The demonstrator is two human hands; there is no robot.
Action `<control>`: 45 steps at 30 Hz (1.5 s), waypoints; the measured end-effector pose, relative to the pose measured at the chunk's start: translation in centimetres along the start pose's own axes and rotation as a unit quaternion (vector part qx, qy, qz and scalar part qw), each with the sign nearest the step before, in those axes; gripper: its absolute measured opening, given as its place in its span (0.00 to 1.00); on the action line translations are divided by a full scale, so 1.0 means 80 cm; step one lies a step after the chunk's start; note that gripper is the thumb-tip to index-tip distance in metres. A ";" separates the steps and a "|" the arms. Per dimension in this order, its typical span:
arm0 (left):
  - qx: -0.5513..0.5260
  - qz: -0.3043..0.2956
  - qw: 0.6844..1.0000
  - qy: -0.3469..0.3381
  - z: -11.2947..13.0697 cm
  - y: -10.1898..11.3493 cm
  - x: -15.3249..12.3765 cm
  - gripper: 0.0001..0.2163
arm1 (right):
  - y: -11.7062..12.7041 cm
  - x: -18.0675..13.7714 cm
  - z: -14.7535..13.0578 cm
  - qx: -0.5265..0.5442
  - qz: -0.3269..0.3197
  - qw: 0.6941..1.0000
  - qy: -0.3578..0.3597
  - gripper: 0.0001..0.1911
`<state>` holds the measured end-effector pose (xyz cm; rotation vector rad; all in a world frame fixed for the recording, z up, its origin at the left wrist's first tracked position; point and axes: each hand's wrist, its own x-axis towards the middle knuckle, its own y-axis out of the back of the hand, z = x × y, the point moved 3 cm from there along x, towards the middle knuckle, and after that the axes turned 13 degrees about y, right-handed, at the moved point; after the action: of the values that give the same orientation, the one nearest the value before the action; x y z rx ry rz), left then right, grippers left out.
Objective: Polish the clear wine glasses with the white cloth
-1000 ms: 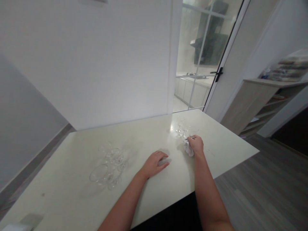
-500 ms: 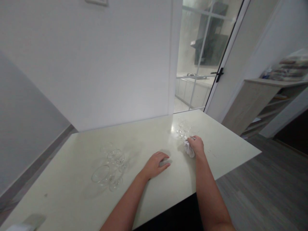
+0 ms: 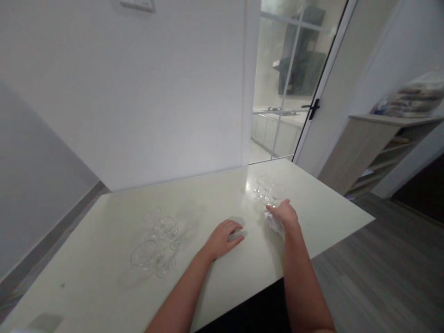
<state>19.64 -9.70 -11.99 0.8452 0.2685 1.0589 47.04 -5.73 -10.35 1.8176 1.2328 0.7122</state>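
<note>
My right hand (image 3: pixel 285 213) is at the right side of the table, with a crumpled white cloth (image 3: pixel 274 223) hanging beneath its thumb and palm. Just beyond its fingers stand several clear stemmed glasses (image 3: pixel 266 186), close together; whether the hand touches the nearest one I cannot tell. My left hand (image 3: pixel 225 238) rests on the tabletop near the middle, thumb and fingers apart with nothing between them. To its left is another cluster of clear glasses (image 3: pixel 144 253), their outlines faint against the pale surface.
The pale table (image 3: pixel 194 194) meets a white wall (image 3: pixel 180 101) at the back. Behind its right end is a glazed door (image 3: pixel 277 83) with a black handle (image 3: pixel 314 109). A wooden shelf unit (image 3: pixel 360 148) holding bagged items stands farther right. A whitish thing is cut off at the lower left.
My right hand has shifted slightly toward me and right, its fingers straightening away from the glasses, with the cloth lower under the palm. My left hand stays in place.
</note>
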 end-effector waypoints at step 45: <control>-0.340 0.316 0.864 0.197 -0.049 0.033 0.010 0.16 | -0.117 -0.053 -0.155 0.553 -0.022 0.797 0.241 0.18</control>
<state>16.07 -6.60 -12.56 0.0403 -0.0691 1.8029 31.12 -4.02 -12.08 2.5749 2.3605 0.4279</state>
